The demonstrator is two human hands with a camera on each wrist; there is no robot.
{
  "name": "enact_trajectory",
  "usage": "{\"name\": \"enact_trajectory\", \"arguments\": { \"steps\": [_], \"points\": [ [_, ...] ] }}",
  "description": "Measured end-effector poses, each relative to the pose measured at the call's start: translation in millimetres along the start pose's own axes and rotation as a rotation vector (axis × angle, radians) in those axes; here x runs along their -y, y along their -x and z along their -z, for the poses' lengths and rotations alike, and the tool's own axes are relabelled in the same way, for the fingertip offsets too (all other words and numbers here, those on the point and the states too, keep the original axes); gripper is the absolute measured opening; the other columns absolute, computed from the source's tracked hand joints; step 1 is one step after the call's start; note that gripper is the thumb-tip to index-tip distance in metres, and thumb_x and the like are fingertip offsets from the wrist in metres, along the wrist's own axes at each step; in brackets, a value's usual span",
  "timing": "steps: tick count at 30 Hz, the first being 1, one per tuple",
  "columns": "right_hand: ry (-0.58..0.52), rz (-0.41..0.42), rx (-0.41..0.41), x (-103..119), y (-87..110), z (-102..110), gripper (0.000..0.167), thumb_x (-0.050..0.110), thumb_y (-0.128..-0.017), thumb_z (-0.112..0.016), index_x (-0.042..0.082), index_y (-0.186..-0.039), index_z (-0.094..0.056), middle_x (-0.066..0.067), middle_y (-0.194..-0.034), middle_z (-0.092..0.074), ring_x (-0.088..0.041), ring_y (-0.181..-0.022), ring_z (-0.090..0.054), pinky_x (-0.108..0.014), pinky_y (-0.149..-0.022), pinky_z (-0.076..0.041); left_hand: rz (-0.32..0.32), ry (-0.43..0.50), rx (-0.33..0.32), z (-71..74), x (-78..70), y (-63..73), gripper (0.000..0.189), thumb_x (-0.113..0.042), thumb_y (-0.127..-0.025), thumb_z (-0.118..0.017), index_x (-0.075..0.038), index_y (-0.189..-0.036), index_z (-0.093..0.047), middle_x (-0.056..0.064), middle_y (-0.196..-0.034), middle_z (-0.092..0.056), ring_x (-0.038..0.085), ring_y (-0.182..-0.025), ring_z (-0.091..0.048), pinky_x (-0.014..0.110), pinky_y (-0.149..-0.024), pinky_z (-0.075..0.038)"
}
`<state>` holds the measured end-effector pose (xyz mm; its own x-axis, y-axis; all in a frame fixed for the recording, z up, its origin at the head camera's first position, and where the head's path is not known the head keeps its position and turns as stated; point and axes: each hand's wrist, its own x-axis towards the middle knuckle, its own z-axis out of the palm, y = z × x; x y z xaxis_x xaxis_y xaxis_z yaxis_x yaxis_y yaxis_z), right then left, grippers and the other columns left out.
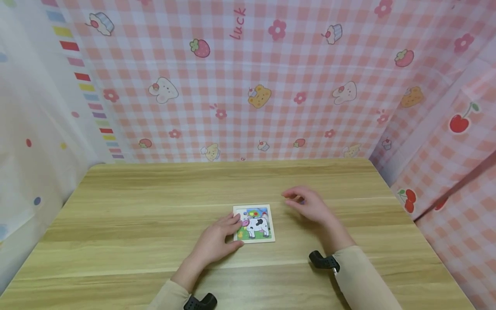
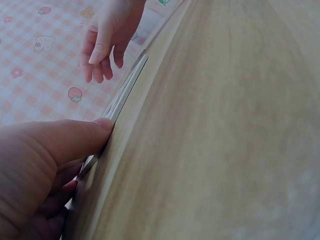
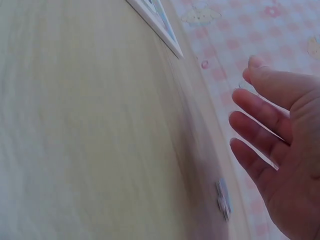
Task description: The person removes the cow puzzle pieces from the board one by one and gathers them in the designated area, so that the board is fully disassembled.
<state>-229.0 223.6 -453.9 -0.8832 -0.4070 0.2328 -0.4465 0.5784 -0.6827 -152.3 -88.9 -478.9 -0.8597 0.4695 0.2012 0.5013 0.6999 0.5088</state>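
A square picture puzzle [image 1: 258,228] of a black-and-white cow lies flat on the table, in a pale frame, with a whitish patch at its upper left. My left hand [image 1: 218,242] holds the puzzle's left side, thumb at the lower left corner and fingertips over the upper left edge. The left wrist view shows this thumb [image 2: 82,137] against the frame's side. To the right of the puzzle, my right hand [image 1: 308,206] hovers over the table with loosely bent fingers and nothing between them. Beneath it lie small flat pieces [image 3: 223,200], mostly hidden in the head view.
The wood-grain table [image 1: 155,193] reaches back to a pink checked cloth [image 1: 232,86] hanging behind it. More cloth hangs along the left and right sides. A black wrist mount [image 1: 324,261] sits at the right sleeve, another [image 1: 200,302] at the left.
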Motion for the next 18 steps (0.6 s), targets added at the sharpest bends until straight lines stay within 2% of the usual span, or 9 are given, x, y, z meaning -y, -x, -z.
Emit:
{"name": "enact_trajectory", "arguments": {
  "steps": [10,18],
  "points": [
    [-0.025,0.087,0.1,13.4,-11.0,-16.2,0.032,0.011,-0.089,-0.073,0.004,-0.119,-0.068,-0.011,-0.117,-0.068,-0.029,-0.107,-0.063,-0.044,-0.092,-0.055,0.014,0.012,0.008,0.5,0.0,0.0,0.055,-0.029,-0.085,-0.078,-0.004,-0.132,-0.063,0.011,-0.145,-0.053,0.032,-0.139,-0.044,0.053,-0.113,-0.036],
    [-0.003,0.108,0.192,27.6,-21.3,-29.0,0.037,0.016,-0.087,-0.077,0.007,-0.122,-0.068,-0.007,-0.12,-0.067,-0.025,-0.11,-0.061,-0.042,-0.093,-0.055,0.005,0.01,0.012,1.2,0.6,-0.1,0.057,-0.032,-0.085,-0.077,-0.006,-0.133,-0.062,0.01,-0.146,-0.052,0.033,-0.139,-0.044,0.054,-0.113,-0.037]
  ]
}}
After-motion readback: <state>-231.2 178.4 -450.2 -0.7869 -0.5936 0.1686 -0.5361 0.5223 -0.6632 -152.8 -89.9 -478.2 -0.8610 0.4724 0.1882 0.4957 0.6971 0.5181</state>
